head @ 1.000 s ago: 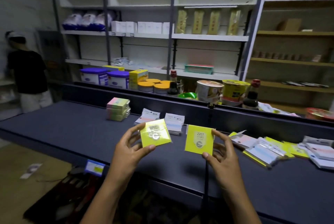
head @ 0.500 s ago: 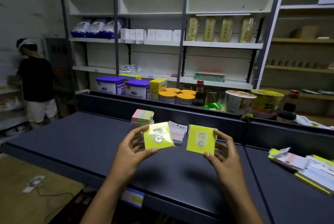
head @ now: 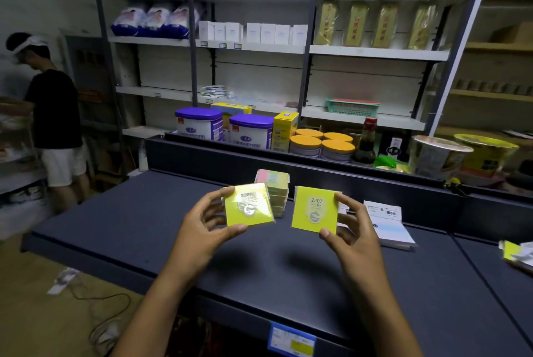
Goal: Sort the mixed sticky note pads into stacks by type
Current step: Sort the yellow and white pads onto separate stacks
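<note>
Two yellow sticky note pads, both printed 2207, are held up side by side above the dark bench [head: 121, 230]. The left pad [head: 248, 205] is pinched in the left hand [head: 202, 230], thumb under its lower edge and fingers [head: 215, 196] curled over its left edge; the right pad [head: 315, 210] is gripped likewise in the right hand [head: 353, 237], thumb at the lower corner and fingers behind the right edge. Neither pad is touching the bench. Just behind the left pad a multicolour stack of pads [head: 274, 189] stands on the bench; behind the right hand a pile of white-and-blue pads [head: 388, 224] lies flat, and at the far right edge of the bench a few unsorted pads [head: 516, 253] can be made out, blurred. The two held pads appear to be the same type, so a comparison is judged to be under way. No yellow stack can be seen yet, so a pad might be set onto the multicolour stack by mistake, the two being so near. The wrapped left pad looks glossy and is held only at its edges, so it could slip from the pinch. The tall multicolour stack could be knocked over if a hand is lowered carelessly beside it.
</note>
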A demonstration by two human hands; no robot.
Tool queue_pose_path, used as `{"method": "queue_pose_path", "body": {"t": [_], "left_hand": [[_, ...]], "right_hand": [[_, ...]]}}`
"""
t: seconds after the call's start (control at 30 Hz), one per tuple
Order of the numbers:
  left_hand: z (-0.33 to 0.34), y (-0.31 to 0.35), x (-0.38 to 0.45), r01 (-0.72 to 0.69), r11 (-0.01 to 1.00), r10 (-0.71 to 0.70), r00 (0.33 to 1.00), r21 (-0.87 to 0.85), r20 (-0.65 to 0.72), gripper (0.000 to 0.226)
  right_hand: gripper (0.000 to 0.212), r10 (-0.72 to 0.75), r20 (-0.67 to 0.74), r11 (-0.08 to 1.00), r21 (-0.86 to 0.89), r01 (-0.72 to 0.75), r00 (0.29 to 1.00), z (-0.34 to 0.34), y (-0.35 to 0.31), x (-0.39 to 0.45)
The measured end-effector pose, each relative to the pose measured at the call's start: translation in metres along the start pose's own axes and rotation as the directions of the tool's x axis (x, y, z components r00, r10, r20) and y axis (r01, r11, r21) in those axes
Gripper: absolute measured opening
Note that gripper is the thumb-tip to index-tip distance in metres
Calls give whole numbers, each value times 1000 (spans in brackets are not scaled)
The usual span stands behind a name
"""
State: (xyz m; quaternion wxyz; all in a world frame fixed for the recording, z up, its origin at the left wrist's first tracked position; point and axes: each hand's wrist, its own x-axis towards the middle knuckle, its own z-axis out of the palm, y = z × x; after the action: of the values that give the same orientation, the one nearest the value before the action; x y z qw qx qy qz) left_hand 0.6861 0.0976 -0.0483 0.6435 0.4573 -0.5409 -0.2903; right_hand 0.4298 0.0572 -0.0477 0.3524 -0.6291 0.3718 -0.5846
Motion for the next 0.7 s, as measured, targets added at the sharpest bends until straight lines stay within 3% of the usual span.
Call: {"method": "queue_pose_path", "body": {"t": [0.4,0.7], "left_hand": [[-42,19,5,-7,990,16,998,138,-63,61],[-77,4,63,15,987,-22,999,159,41,64]], "right_hand": [[63,-39,104,999,25,36,994,49,-11,13],[61,-70,46,997,-16,70,996,89,-15,39]]}}
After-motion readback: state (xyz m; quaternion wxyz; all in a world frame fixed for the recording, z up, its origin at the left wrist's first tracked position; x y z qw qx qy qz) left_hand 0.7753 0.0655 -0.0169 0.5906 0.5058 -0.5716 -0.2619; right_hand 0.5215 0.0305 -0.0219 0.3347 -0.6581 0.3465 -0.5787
